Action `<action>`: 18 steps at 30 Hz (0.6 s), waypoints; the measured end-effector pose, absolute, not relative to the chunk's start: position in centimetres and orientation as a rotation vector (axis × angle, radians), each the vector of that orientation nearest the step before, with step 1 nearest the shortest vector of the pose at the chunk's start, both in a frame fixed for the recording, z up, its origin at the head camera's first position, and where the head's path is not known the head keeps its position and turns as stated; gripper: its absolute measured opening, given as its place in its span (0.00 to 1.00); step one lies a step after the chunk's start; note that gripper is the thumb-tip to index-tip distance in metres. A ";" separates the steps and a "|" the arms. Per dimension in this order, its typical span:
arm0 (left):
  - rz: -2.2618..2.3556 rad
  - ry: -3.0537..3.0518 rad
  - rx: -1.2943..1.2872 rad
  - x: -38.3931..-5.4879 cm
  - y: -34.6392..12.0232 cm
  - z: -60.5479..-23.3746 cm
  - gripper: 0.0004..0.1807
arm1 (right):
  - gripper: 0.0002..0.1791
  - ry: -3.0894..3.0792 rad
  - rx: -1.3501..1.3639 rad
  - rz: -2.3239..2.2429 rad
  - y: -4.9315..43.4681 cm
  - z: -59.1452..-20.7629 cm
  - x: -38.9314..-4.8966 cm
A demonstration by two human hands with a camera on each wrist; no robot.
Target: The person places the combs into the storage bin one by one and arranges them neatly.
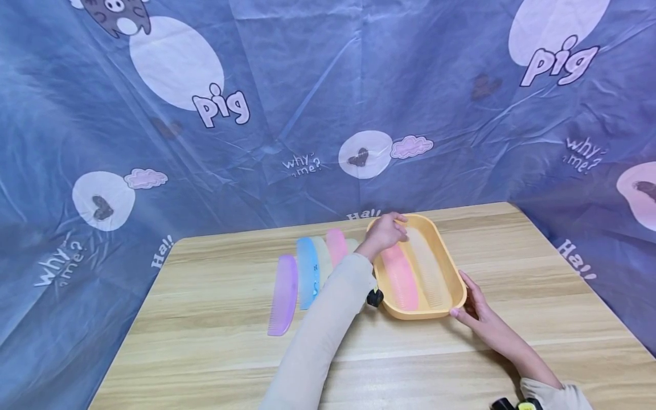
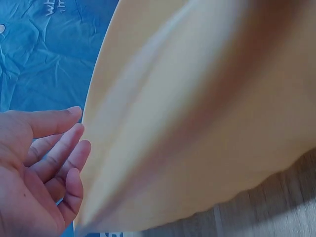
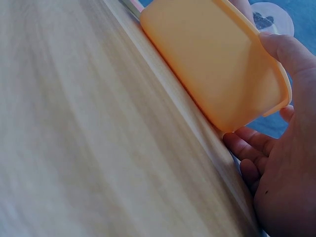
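Note:
A yellow-orange plastic tray (image 1: 417,314) holds a pink comb (image 1: 402,280) and a clear, pale comb (image 1: 430,274) lying side by side. At the tray's far left corner, my left hand (image 1: 385,230) reaches over the rim. The left wrist view shows its fingers loosely bent, fingertips right at the tray's edge, nothing between them. My right hand (image 1: 479,319) grips the near right corner, thumb (image 3: 286,49) on the rim and fingers low against the outer wall.
Left of the tray on the wooden table (image 1: 205,319) lie a purple comb (image 1: 283,293), a blue comb (image 1: 307,273), a pale green comb (image 1: 323,256) and another pink comb (image 1: 336,246). My left sleeve (image 1: 328,330) covers part of this row. Behind hangs a blue printed cloth (image 1: 287,85).

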State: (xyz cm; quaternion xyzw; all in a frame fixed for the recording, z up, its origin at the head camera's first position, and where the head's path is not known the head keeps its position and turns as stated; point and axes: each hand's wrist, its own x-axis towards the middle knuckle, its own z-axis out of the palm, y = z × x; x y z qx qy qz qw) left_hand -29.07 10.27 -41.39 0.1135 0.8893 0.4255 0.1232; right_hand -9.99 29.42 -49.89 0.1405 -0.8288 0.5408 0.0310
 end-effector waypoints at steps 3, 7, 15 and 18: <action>1.227 2.612 0.332 -29.2 10.2 -41.6 0.25 | 0.46 -2.539 0.453 1.660 29.5 -50.0 -10.0; 1.236 2.607 0.338 -29.2 10.1 -41.9 0.25 | 0.46 -2.534 0.463 1.657 29.5 -50.0 -9.9; 1.331 2.535 0.390 -28.9 9.7 -41.8 0.28 | 0.46 -2.539 0.464 1.658 29.7 -49.9 -9.7; 1.361 2.502 0.436 -28.7 9.6 -41.6 0.29 | 0.45 -2.536 0.471 1.656 29.7 -49.8 -9.7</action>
